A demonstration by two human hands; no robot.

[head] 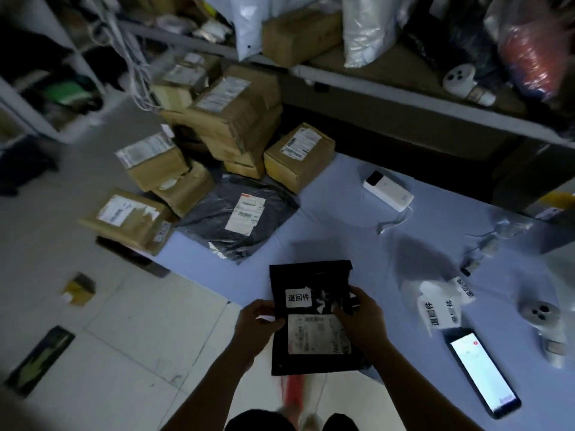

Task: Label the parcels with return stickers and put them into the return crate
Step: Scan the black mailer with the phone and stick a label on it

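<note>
Left hand grips the left edge of a black parcel, thumb on the front and fingers curled behind it. A small white scrap shows at this hand's fingers; what it is cannot be told. The right hand holds the parcel's right edge, thumb pressed on the front. The parcel is held upright between both hands, over the near edge of the blue counter, facing the person.

A white return sticker with black characters sits on the parcel's upper left. Below it is a white shipping label.

At 3 o'clock from the parcel, a crumpled sheet of return stickers lies on the counter. Farther out at 3 o'clock lies a white round device with dark dots on its face. At 4 o'clock a phone lies flat with its screen lit.

At 1 o'clock, well apart, lies a white power bank with a cable trailing from it. At 11 o'clock lies a grey mailer bag bearing a label. Beyond it, from 10 to 12 o'clock, cardboard boxes are stacked, most of them labelled.

At 9 o'clock a small yellow box sits on the tiled floor. At 12 o'clock, far back, a shelf carries bags and a box.
</note>
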